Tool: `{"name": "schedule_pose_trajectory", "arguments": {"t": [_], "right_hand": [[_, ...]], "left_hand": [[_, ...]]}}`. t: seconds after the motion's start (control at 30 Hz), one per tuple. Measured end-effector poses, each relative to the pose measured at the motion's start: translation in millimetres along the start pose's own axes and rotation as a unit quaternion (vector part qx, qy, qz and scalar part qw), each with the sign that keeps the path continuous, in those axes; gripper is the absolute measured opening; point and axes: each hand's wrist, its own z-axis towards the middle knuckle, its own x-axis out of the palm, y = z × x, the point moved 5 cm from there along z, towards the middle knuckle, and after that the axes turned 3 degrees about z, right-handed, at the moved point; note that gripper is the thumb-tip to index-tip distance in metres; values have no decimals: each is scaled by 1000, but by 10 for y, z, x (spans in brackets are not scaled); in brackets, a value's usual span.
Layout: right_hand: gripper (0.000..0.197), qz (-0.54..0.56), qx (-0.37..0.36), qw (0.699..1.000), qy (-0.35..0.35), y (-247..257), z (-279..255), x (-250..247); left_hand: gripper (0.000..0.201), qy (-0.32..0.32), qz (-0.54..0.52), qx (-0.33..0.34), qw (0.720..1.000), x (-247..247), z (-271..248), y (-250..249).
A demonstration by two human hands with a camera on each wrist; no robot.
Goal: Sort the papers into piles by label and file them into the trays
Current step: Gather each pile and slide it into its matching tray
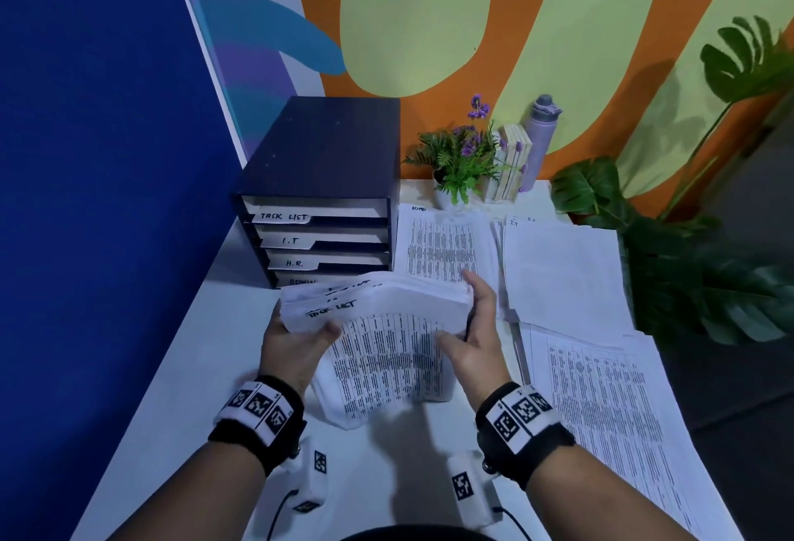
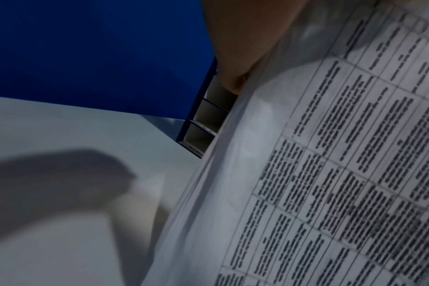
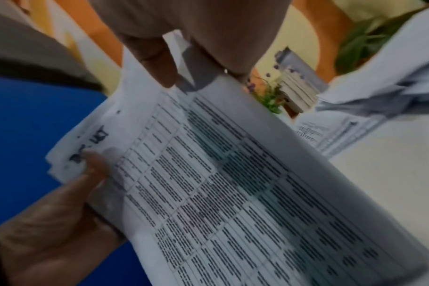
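**Task List stack in both hands, nothing clearly filed yet**

Far left: tray unit [image 1: 320,214] on white surface [image 1: 180,368], four slots labelled TASK LIST, I.T, H.R. and a bottom one half hidden, probably ADMIN. Pale tabs at slot fronts; filed paper or only label cards, cannot tell.

Centre: left hand [image 1: 296,347] gripping left edge of paper stack [image 1: 386,325], thumb on top near handwritten "TASK LIST". Right hand [image 1: 472,338] gripping right edge, thumb on top sheet, fingers curled behind. Stack lifted off surface, bowed, tilted toward trays, just in front of bottom slots.

Right of stack: ADMIN pile [image 1: 442,248] flat on surface. Further right, I.T pile [image 1: 563,269], blank sides up, "IT" written at corners. Nearest right edge, printed-table pile [image 1: 610,411], label not readable, likely H.R.

Behind piles: potted plant [image 1: 459,162], books [image 1: 513,162], bottle [image 1: 541,136].

Judgement: sorting looks finished, four groups separated. Filing apparently starting with Task List stack, top slot the target. Three piles left to file.
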Motion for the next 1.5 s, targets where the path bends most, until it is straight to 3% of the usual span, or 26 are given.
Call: {"name": "schedule_pose_trajectory", "arguments": {"t": [0.07, 0.1, 0.13, 0.2, 0.27, 0.4, 0.57, 0.63, 0.73, 0.8, 0.9, 0.97, 1.0, 1.03, 1.13, 1.2, 1.23, 1.3, 1.33, 1.4, 1.43, 1.5], "right_hand": [[78, -112, -166, 979, -26, 250, -26, 36], [75, -209, -256, 943, -43, 367, -44, 74], [71, -314, -334, 887, -49, 453, -61, 144], [64, -471, -391, 789, -53, 560, -63, 312], [53, -531, -395, 750, 0, 639, -77, 529], [44, -564, -378, 726, 112, 586, -112, 855], [44, -584, -398, 698, 119, 499, -158, 994], [41, -581, -410, 691, 127, 485, -192, 1026], [23, -568, -400, 708, 126, 486, -213, 1073], [22, -570, -380, 718, 126, 492, -206, 1120], [31, -559, -399, 709, 161, 486, -209, 1223], [34, -532, -441, 694, 203, 471, -245, 1266], [37, -520, -453, 689, 223, 464, -261, 1262], [42, -517, -453, 687, 235, 463, -254, 1238], [61, -542, -400, 712, 198, 470, -101, 1044], [71, -552, -357, 743, 122, 487, 41, 812], [75, -549, -329, 765, 69, 474, 119, 654], [85, -486, -261, 833, -45, 412, 233, 311], [88, -408, -208, 886, -75, 333, 286, 152], [87, -174, -64, 982, -38, 118, 343, -10], [80, -78, -6, 997, -2, 21, 337, -12], [63, -39, 32, 998, 38, -68, 285, 14]], "left_hand": [[58, 7, 2, 23, 1000, 36, 6, -60], [57, 16, 1, 27, 1000, 50, 8, -68], [57, 26, 4, 34, 999, 54, 15, -52], [54, 34, 28, 38, 998, 52, 26, 4], [47, 23, 36, 36, 998, 40, 35, 56], [44, 19, 41, 42, 998, 59, 25, 59], [49, 42, -6, 30, 999, 69, 21, 38], [36, 46, -27, 19, 998, 92, 10, 34], [16, 17, -76, -34, 996, 90, 5, 35], [35, 42, -117, -40, 991, 134, 35, 33], [23, 57, -22, 13, 998, 162, 3, -81], [32, 100, -39, -15, 994, 190, -2, 12], [45, 97, -107, -56, 988, 170, -7, -6], [52, 96, -97, -59, 989, 153, -7, 4], [12, 83, -67, -44, 993, 126, -15, -67], [19, 15, -20, -27, 999, 17, 17, -136], [22, 10, 5, -15, 1000, -24, 35, -181], [24, 7, 21, 6, 1000, -113, 54, -282], [23, 8, 27, 14, 999, -139, 86, -313], [23, 11, 32, 8, 999, -135, 125, -303], [23, 13, 44, 10, 999, -128, 132, -298], [22, -5, 61, -4, 998, -127, 130, -228]]}}
